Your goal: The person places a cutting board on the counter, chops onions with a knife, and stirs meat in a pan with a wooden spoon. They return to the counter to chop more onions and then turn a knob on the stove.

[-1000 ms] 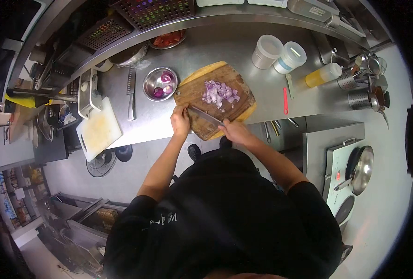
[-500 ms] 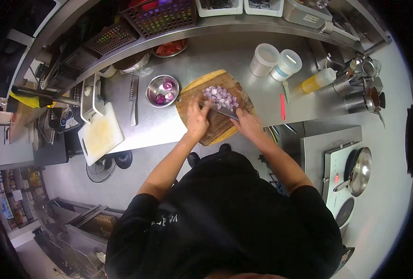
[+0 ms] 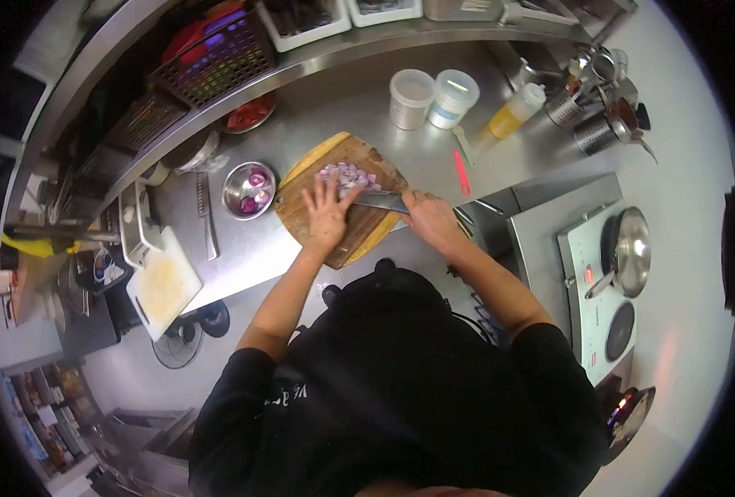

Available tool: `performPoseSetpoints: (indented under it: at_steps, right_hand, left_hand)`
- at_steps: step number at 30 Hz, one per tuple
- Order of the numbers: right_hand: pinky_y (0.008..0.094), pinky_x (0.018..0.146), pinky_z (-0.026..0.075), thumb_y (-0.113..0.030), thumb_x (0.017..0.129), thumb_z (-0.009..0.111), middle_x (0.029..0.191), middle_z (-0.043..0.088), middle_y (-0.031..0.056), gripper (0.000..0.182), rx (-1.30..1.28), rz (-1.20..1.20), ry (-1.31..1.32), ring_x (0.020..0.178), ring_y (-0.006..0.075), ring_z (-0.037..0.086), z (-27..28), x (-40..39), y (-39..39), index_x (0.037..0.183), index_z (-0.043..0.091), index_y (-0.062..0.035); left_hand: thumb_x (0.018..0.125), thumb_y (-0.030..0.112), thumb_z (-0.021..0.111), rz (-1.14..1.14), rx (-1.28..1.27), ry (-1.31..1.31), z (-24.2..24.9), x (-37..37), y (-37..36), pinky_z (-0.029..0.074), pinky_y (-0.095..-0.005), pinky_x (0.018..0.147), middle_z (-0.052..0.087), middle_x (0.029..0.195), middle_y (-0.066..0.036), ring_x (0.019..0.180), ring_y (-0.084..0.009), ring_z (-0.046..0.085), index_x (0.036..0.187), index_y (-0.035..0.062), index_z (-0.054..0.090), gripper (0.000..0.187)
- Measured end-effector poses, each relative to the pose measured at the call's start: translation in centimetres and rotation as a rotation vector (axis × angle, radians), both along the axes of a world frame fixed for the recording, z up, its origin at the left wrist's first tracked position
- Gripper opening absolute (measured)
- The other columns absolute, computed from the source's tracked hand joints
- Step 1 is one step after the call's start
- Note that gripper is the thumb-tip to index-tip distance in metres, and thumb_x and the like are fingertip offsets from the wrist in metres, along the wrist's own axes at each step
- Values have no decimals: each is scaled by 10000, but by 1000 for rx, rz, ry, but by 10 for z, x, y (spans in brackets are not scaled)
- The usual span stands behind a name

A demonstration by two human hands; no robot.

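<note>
Chopped red onion (image 3: 351, 176) lies in a heap on the upper part of the wooden cutting board (image 3: 371, 238). My right hand (image 3: 433, 220) is closed round the handle of a knife (image 3: 381, 201), whose blade reaches left along the lower edge of the heap. With its fingers spread, my left hand (image 3: 327, 217) reaches over the left side of the onion, its thumb close to the blade's tip. Left of the board, a steel bowl (image 3: 233, 180) holds several purple onion pieces (image 3: 257, 179).
A second knife (image 3: 207, 217) and a white cutting board (image 3: 165, 282) lie on the left. Two lidded tubs (image 3: 453, 98), a yellow squeeze bottle (image 3: 514, 113) and a red-handled tool (image 3: 462, 172) are at the right. A metal shelf (image 3: 367, 39) crosses above the counter.
The camera view has turned and shifted, so the counter appears moved left. My left fingers have spread out over the onion, and the knife now lies more level across the board.
</note>
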State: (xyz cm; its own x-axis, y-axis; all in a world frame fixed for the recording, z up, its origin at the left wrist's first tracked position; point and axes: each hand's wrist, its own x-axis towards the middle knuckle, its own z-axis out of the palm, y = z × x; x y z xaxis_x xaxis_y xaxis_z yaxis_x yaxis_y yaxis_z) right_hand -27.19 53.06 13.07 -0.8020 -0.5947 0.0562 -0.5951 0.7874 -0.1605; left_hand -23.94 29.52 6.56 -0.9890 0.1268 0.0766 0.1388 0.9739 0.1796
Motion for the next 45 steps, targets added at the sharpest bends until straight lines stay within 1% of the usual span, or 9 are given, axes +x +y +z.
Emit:
performPoseSetpoints:
  at_steps: [10,19,24,27,30,34,38,41,45]
  right_hand:
    - [406,710,529,-278,827,623,917,628,155,299,-136,-236,-94,857,316,642,-38,-21,29,977,526,-37]
    - [510,704,492,-295,930,486,933,622,251,296,-211,-271,-444,847,403,625,-103,-17,-37,1040,450,-23]
    - [510,684,497,-270,914,518,895,607,256,292,-309,-271,-232,815,429,614,-97,-44,-34,1019,443,-9]
    - [470,731,506,-225,891,534,904,588,202,259,-290,-186,-82,891,390,595,-107,-47,-36,1022,476,-9]
    - [416,824,483,-194,863,551,953,558,159,209,-59,-99,-57,999,324,542,-112,-41,-37,972,546,-16]
    - [421,791,470,-198,855,516,957,563,152,192,-235,-175,111,960,301,565,-89,-5,-11,933,592,-39]
    - [442,831,458,-215,878,538,968,588,186,229,-396,-440,21,993,318,566,-55,53,58,989,589,-21]
    - [421,834,467,-248,897,560,980,619,204,293,-539,-803,221,958,345,595,-73,103,134,1032,571,12]
    - [300,546,513,-173,891,598,780,611,119,284,-1228,-1607,124,651,191,618,-104,158,284,1042,476,35]
  left_hand:
    - [666,-18,579,143,-24,178,-38,-9,-25,170,-660,1053,199,1497,-177,1386,-445,115,1383,342,423,818]
    - [823,82,468,-137,-122,5,-25,6,20,79,-662,1075,176,1523,-116,1406,-395,113,1306,328,523,545]
    - [823,98,499,-70,-156,65,-14,5,3,84,-654,1083,205,1510,-116,1398,-391,145,1278,290,555,497]
    - [773,145,646,-12,145,274,-6,8,5,133,-625,1087,433,1365,-120,1347,-377,278,926,136,710,166]
    - [746,184,698,46,145,378,-4,10,-4,203,-591,1060,509,1273,-108,1281,-369,370,876,116,707,147]
    - [741,166,704,74,177,541,-15,7,-16,253,-548,1016,517,1240,-136,1223,-363,416,1002,98,674,272]
    - [767,137,673,63,146,538,-30,13,-37,255,-561,1019,399,1343,-248,1254,-416,359,1300,61,478,573]
    - [802,186,657,39,196,557,-27,18,-43,308,-537,1018,365,1361,-279,1251,-449,356,1318,10,433,589]
    - [871,353,592,21,150,612,-48,18,-45,340,-519,1006,352,1369,-279,1238,-450,371,1357,19,411,617]
